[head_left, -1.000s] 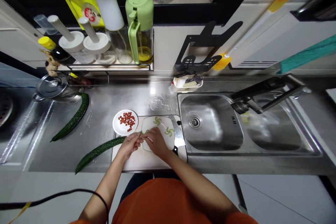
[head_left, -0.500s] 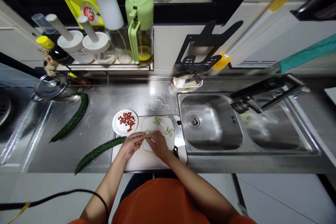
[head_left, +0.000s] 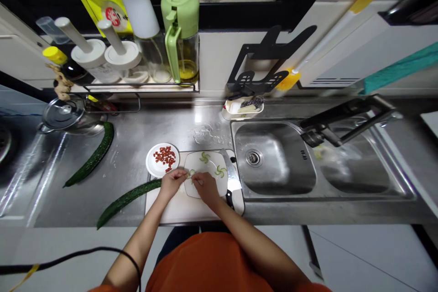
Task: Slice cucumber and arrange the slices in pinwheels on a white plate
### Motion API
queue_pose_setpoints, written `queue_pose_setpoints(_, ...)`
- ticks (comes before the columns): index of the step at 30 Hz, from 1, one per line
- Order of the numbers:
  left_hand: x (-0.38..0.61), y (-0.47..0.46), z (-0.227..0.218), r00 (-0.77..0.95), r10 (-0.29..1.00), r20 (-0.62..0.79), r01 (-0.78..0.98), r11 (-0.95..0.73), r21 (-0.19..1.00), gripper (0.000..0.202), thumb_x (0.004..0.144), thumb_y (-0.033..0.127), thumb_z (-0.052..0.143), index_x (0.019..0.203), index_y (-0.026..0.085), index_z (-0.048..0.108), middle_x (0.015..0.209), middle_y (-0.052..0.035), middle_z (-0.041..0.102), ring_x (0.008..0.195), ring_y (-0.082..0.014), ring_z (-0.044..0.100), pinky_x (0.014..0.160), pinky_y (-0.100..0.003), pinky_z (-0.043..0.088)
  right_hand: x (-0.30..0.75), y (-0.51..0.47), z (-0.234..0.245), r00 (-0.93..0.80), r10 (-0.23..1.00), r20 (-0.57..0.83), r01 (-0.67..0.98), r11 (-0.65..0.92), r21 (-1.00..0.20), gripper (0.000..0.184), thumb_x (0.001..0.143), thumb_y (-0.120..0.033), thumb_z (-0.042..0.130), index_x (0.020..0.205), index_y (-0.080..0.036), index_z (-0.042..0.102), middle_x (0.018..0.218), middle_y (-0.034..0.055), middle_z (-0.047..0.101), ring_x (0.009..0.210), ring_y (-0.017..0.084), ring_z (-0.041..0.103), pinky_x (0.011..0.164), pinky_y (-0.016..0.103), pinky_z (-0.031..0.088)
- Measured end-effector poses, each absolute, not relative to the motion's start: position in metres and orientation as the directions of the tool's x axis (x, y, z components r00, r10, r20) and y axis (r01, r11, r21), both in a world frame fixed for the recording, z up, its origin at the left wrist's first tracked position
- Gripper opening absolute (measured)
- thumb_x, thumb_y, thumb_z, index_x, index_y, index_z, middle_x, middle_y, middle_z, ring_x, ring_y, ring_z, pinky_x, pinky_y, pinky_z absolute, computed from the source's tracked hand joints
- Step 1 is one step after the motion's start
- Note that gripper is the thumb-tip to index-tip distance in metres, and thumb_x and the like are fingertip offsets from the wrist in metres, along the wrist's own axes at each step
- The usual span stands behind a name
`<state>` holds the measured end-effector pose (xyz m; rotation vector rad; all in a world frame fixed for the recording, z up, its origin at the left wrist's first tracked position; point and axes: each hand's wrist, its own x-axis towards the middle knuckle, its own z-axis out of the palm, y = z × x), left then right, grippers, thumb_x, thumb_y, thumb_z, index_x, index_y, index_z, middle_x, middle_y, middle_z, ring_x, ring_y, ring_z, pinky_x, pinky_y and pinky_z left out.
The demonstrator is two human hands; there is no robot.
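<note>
A squarish white plate (head_left: 208,182) lies on the cutting board (head_left: 169,212), with two pinwheels of thin cucumber slices (head_left: 219,171) at its back and right. More pale green slices (head_left: 191,173) sit at its left side, partly behind my fingers. My left hand (head_left: 173,182) is pinched at the plate's left edge, on a cucumber slice. Just right of it, my right hand (head_left: 206,187) has thumb and fingers closed over the same slices; the piece at its fingertips is mostly hidden. A knife (head_left: 232,171) rests along the plate's right side.
A round white plate of chopped red pieces (head_left: 165,158) stands at back left. Two whole cucumbers (head_left: 128,198) (head_left: 94,162) lie on the steel counter. To the right is the sink (head_left: 277,159) with its faucet (head_left: 349,121); a seasoning rack (head_left: 143,86) hangs behind.
My hands, whose fingertips met over the plate's left edge, have drawn slightly apart. The left hand has turned a little, and more of the slices between them shows.
</note>
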<state>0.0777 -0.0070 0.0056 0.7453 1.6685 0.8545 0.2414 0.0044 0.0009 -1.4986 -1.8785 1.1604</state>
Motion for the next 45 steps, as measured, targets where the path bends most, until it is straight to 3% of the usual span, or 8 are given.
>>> queue_pose_setpoints(5, 0.075, -0.002, 0.0, -0.181, 0.93, -0.319, 0.45, 0.367, 0.814, 0.017, 0.074, 0.027, 0.062, 0.084, 0.017, 0.071, 0.071, -0.0015, 0.069, 0.064, -0.0123, 0.06, 0.063, -0.023, 0.045, 0.235, 0.01, -0.005, -0.278, 0.936, -0.218, 0.645, 0.014, -0.764, 0.015, 0.083, -0.016, 0.054, 0.082, -0.022, 0.068, 0.075, -0.0007, 0.068, 0.076, 0.016, 0.056, 0.072, 0.025, 0.038)
queue_pose_setpoints(11, 0.074, 0.006, -0.005, -0.018, 0.99, -0.138, 0.674, 0.114, 0.73, 0.016, 0.08, 0.017, 0.055, 0.087, 0.021, 0.069, 0.085, -0.0028, 0.07, 0.08, -0.0144, 0.062, 0.076, -0.025, 0.046, 0.227, 0.014, -0.01, -0.28, 0.931, -0.235, 0.75, 0.059, -0.658, 0.016, 0.085, -0.018, 0.052, 0.081, -0.021, 0.067, 0.074, 0.0004, 0.067, 0.075, 0.017, 0.053, 0.072, 0.026, 0.034)
queue_pose_setpoints(25, 0.08, 0.012, 0.005, 0.079, 0.987, -0.143, 0.826, 0.016, 0.564, 0.019, 0.085, 0.016, 0.049, 0.093, 0.019, 0.065, 0.09, -0.006, 0.067, 0.087, -0.0184, 0.059, 0.08, -0.029, 0.046, 0.22, 0.018, -0.005, -0.292, 0.908, -0.301, 0.818, 0.074, -0.57, 0.02, 0.089, -0.018, 0.048, 0.085, -0.02, 0.067, 0.079, 0.0025, 0.068, 0.078, 0.017, 0.054, 0.075, 0.027, 0.032)
queue_pose_setpoints(39, 0.079, 0.012, -0.003, 0.098, 0.989, -0.109, 0.837, -0.023, 0.546, 0.024, 0.086, 0.018, 0.049, 0.106, 0.019, 0.061, 0.103, -0.0076, 0.065, 0.097, -0.0198, 0.057, 0.087, -0.032, 0.045, 0.22, 0.016, -0.007, -0.365, 0.904, -0.22, 0.804, 0.187, -0.565, 0.02, 0.087, -0.012, 0.045, 0.086, -0.017, 0.064, 0.084, 0.0034, 0.066, 0.084, 0.017, 0.055, 0.092, 0.031, 0.028)
queue_pose_setpoints(45, 0.079, 0.01, -0.005, 0.113, 0.988, -0.105, 0.885, -0.052, 0.462, 0.019, 0.09, 0.024, 0.045, 0.091, 0.021, 0.065, 0.091, -0.0069, 0.061, 0.088, -0.0192, 0.056, 0.079, -0.03, 0.044, 0.221, 0.015, -0.01, -0.369, 0.91, -0.187, 0.801, 0.21, -0.56, 0.019, 0.086, -0.012, 0.046, 0.086, -0.017, 0.064, 0.084, 0.004, 0.065, 0.084, 0.018, 0.053, 0.088, 0.031, 0.03)
